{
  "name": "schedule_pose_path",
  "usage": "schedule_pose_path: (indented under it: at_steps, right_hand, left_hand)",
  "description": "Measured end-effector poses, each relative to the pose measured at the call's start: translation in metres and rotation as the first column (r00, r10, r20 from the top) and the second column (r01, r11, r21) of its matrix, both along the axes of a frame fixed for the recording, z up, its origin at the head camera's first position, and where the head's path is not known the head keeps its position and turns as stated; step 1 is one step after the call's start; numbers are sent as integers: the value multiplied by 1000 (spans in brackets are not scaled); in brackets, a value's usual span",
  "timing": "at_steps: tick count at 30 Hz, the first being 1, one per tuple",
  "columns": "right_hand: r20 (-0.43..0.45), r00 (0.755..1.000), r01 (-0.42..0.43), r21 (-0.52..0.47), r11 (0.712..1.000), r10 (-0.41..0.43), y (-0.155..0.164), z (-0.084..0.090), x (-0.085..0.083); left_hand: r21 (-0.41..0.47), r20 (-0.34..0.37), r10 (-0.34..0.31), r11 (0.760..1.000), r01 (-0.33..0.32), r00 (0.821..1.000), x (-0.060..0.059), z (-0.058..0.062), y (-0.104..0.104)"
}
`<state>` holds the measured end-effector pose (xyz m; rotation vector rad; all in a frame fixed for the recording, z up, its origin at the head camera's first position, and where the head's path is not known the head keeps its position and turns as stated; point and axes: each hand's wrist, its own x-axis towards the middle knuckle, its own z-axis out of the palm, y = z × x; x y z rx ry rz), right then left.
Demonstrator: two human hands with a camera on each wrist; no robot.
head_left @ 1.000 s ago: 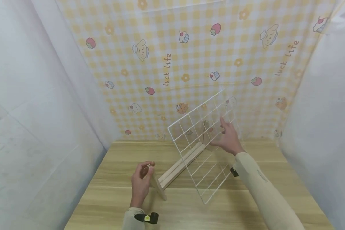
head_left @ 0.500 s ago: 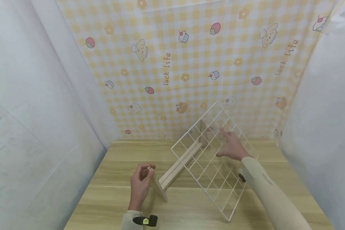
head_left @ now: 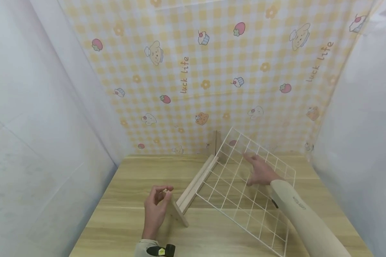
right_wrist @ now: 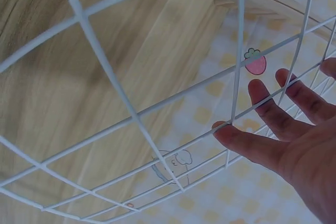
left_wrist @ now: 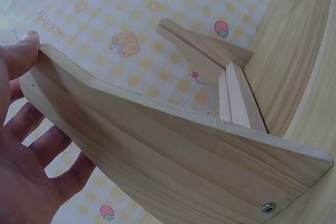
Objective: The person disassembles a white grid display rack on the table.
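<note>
Fingers of our right hand (head_left: 260,170) lie spread and straight against the white wire grid (head_left: 244,189), tilted at three o'clock of the wooden stand (head_left: 193,185); our left hand (head_left: 156,208) pinches its near end panel.

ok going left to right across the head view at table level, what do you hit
left hand on the near end piece of the wooden stand → wooden stand's rail → white wire grid → right hand against the grid
</note>
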<state>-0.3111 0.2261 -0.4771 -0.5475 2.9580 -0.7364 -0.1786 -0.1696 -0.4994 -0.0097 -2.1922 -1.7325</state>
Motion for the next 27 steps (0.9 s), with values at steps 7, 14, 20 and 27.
schedule_pose_path:
  at_steps: [7,14,20,27]
  right_hand:
    - [32,999,-29,15,999,28,2,-5,1]
    - [41,998,-51,62,997,48,6,-15,1]
    - [72,996,-57,96,994,50,5,-21,2]
    - [70,996,-75,180,981,63,5,-30,2]
  left_hand:
    - [25,24,-8,1000,8,1000,5,6,3]
    - [34,23,-18,999,18,1000,14,22,8]
    - [20,15,-3,1000,3,1000,10,14,6]
    - [2,-49,-17,1000,17,999,6,2,5]
